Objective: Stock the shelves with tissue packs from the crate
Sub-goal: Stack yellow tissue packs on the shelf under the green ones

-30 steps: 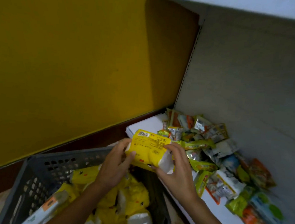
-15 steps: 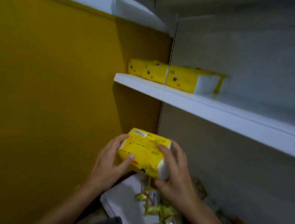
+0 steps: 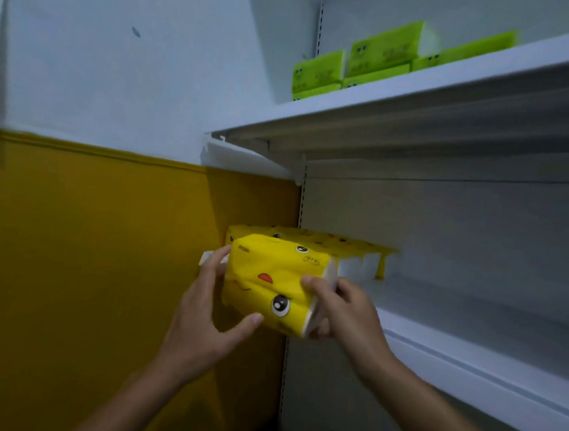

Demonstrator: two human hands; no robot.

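I hold a yellow tissue pack (image 3: 272, 279) with a cartoon face between both hands, just in front of the left end of the middle white shelf (image 3: 471, 348). My left hand (image 3: 205, 315) grips its left end, thumb under the front. My right hand (image 3: 343, 310) grips its white right end. Behind it, more yellow tissue packs (image 3: 342, 251) lie on that shelf against the left corner. The crate is out of view.
An upper white shelf (image 3: 407, 95) carries several green tissue packs (image 3: 376, 55). A yellow and white wall (image 3: 85, 232) stands to the left. The middle shelf stretches bare to the right of the yellow packs.
Both hands have lifted the yellow pack from above the crate up to the middle shelf and turned its face side toward me. The view rose; crate and snack shelf dropped out of sight.
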